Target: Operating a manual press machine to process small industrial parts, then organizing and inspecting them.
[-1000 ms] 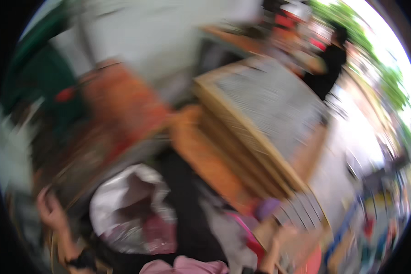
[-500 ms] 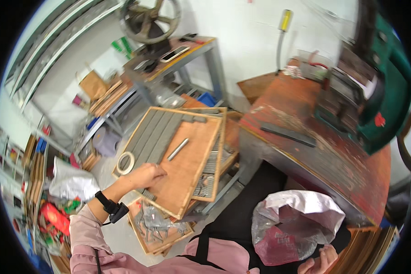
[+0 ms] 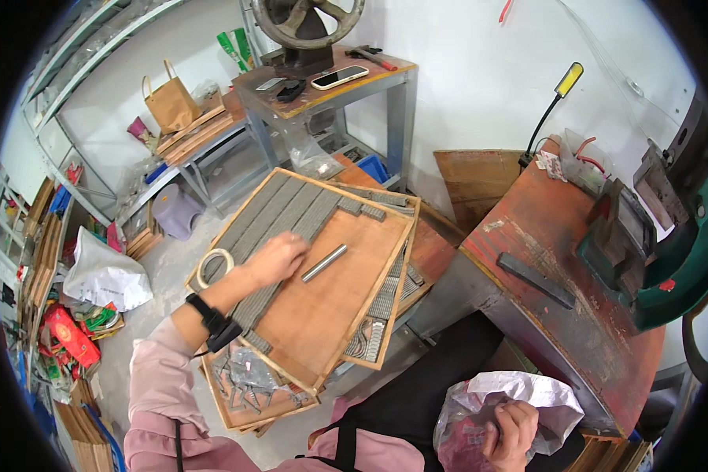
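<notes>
My left hand (image 3: 282,258) is over a shallow wooden-framed tray (image 3: 307,322), its fingers closed at the edge of the tightly packed rows of small grey metal pieces (image 3: 271,216); what they hold, if anything, is hidden. Just right of it, a shiny metal rod (image 3: 324,263) rests on bare tray board. A roll of tape (image 3: 214,268) sits at the tray's left edge, by my wrist. My right hand (image 3: 514,434), fingers curled, is over the mouth of a plastic-lined bag (image 3: 554,397) on my lap; I cannot make out what is in its grip.
More trays with metal parts (image 3: 248,385) lie beneath. At right stands a worn red bench (image 3: 527,228) with a dark metal bar (image 3: 535,280) and a green machine (image 3: 684,275). Behind are a handwheel press (image 3: 307,47) and a phone (image 3: 340,77). A white sack (image 3: 106,271) lies on the floor at left.
My left hand has moved up the tray toward the rows of metal pieces. My right hand has moved from beside the bag to over its opening. The whole view has shifted.
</notes>
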### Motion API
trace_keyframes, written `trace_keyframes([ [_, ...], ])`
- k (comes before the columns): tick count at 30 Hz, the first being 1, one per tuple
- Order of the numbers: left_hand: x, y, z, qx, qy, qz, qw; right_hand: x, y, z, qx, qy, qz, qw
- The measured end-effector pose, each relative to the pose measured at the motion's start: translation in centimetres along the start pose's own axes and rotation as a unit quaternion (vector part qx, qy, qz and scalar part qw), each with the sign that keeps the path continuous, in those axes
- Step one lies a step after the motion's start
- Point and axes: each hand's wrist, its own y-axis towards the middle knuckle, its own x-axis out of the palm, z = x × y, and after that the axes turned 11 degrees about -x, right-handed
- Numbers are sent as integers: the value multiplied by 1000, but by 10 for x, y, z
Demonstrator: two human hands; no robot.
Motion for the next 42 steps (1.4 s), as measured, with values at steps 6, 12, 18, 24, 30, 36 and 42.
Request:
trace_keyframes([
  [6,47,116,-8,28,1,111,993,-3,-10,-1,100,-44,-68,992],
  [12,70,131,-18,37,149,129,980,-1,-23,4,165,-76,-54,982],
  [18,68,125,-17,21,116,141,983,5,-17,16,201,-79,-58,975],
  [24,58,130,-14,22,100,111,989,9,-7,22,200,-82,-48,975],
  [30,50,140,-16,-11,81,62,995,11,-8,18,227,-73,-45,970],
  [36,36,133,-5,-8,95,29,995,6,-13,16,256,-77,-68,961],
  [42,38,109,9,31,44,-20,998,9,-16,18,252,-77,-53,963],
])
